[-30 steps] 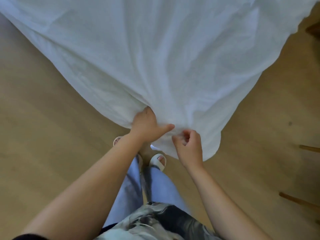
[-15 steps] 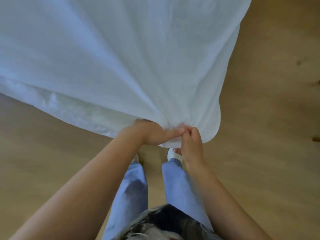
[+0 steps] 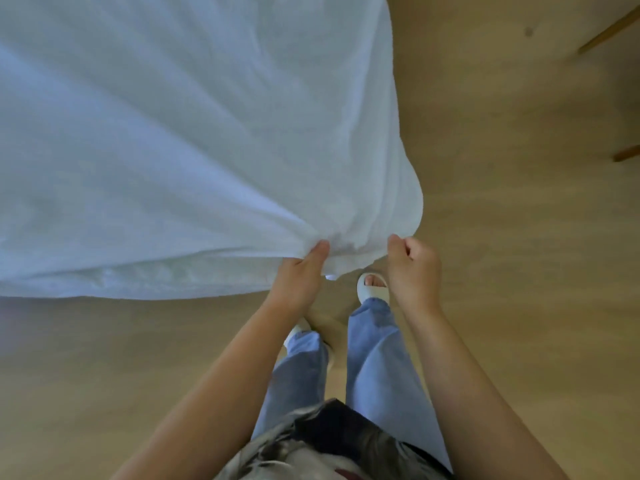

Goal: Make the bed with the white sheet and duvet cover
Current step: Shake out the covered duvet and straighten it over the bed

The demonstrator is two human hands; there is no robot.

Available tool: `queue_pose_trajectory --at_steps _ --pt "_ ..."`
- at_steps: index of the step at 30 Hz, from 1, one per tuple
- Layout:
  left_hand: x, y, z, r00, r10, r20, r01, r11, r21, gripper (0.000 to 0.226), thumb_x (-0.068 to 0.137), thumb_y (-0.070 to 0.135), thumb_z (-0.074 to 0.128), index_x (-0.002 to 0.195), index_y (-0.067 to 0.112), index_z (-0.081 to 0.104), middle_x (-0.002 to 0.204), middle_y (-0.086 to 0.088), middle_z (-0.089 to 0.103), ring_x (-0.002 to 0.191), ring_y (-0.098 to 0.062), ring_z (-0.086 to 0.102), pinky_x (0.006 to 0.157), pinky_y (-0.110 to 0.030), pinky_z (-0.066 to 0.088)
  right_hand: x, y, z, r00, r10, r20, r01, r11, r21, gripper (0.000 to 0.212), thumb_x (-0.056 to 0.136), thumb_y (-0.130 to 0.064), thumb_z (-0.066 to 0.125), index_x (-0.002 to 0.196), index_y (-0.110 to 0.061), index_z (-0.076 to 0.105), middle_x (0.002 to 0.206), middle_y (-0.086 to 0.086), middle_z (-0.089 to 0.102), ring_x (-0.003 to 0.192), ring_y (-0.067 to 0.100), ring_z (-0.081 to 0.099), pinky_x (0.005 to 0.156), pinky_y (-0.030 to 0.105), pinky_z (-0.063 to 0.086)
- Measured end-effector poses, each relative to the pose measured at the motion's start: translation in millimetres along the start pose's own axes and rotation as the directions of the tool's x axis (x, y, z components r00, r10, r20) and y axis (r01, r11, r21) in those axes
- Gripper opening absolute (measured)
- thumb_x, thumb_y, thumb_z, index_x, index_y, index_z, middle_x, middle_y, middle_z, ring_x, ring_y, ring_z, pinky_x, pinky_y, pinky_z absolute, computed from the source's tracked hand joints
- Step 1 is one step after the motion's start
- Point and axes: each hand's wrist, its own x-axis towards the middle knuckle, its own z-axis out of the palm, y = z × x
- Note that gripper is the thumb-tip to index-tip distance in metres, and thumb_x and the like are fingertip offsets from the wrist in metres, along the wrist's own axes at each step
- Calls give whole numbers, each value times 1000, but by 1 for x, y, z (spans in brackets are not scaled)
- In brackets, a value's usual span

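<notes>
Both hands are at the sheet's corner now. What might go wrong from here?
The left hand and right hand pinch the sheet only near one bunched corner, so a hard tug may slip it free. That corner hangs just over the slipper, so a forward step might catch the cloth. Its long near edge hangs over the floor and may drag.

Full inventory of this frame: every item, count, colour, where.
white sheet: 1, white, fills upper left
floor: 1, light wood, under everything
wooden furniture parts: 2, brown, right edge
slippers: 2, white, on the feet
jeans: 1, light blue, lower centre
top: 1, dark patterned, bottom edge
left hand: 1, grips the sheet's near edge
right hand: 1, pinches the sheet's corner
</notes>
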Motion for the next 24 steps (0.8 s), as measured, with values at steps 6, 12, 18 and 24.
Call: queue_pose_trajectory --at_steps 6,12,18,24 --pt "-2 16 -4 998 15 -58 -6 989 148 37 98 35 46 73 11 58 72 1 54 76 -15 50 50 -21 34 11 18 17 970 201 137 -223 961 166 34 91 -39 52 74 -9 48 70 3 52 68 21 50 64 37 41" --pt "-9 23 -1 995 46 -89 -33 989 144 38 97 36 47 74 12 64 57 5 44 58 -12 48 48 -17 33 57 -13 39 924 315 217 -369 886 282 60 75 -64 60 100 -10 57 101 2 64 96 24 61 86 42 53" --pt "-16 54 -10 970 168 -178 -156 984 82 35 96 30 52 63 20 59 57 17 56 51 10 51 53 -6 40 78 -41 24 979 148 143 -144 989 -41 34 99 -30 39 79 -7 53 83 5 54 89 27 54 71 29 34" --pt "-32 97 -19 921 171 -351 -245 953 -178 38 96 30 50 63 13 56 56 6 54 58 -12 51 67 -27 43 48 -78 -28 998 42 -37 -33 975 218 52 98 -26 42 50 -14 30 48 -4 33 51 15 33 54 30 25"
